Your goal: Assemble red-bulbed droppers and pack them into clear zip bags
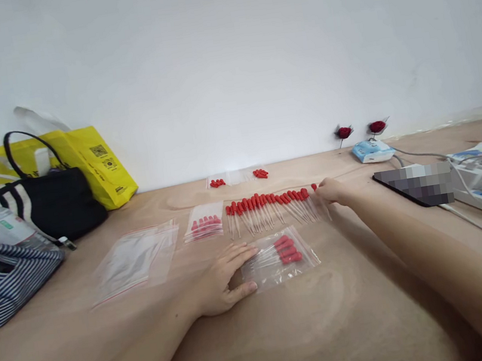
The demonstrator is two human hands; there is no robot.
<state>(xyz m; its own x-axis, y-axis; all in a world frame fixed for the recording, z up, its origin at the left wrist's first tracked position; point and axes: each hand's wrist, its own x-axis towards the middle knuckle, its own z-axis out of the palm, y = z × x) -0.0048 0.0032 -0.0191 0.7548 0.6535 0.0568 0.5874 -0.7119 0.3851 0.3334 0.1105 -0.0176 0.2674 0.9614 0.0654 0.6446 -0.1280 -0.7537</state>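
Observation:
A clear zip bag (262,280) lies in front of me with several red-bulbed droppers (285,252) inside, their thin stems pointing left. My left hand (228,276) rests at the bag's left end, fingers stretched along its top corner and thumb at the lower corner. Behind the bag runs a row of loose droppers (266,201), bulbs away from me and stems toward me. At the row's right end my right hand (333,192) is closed on a single dropper (314,186); its red bulb shows beside the fingertips, which are partly hidden.
Filled zip bags (204,222) are stacked left of the row, beside flat zip bags (139,259). Another bag with red bulbs (261,173) lies by the wall. Handbags (58,202) stand left. A tissue pack (372,150), dark tablet-like slab (424,192) and cables lie right.

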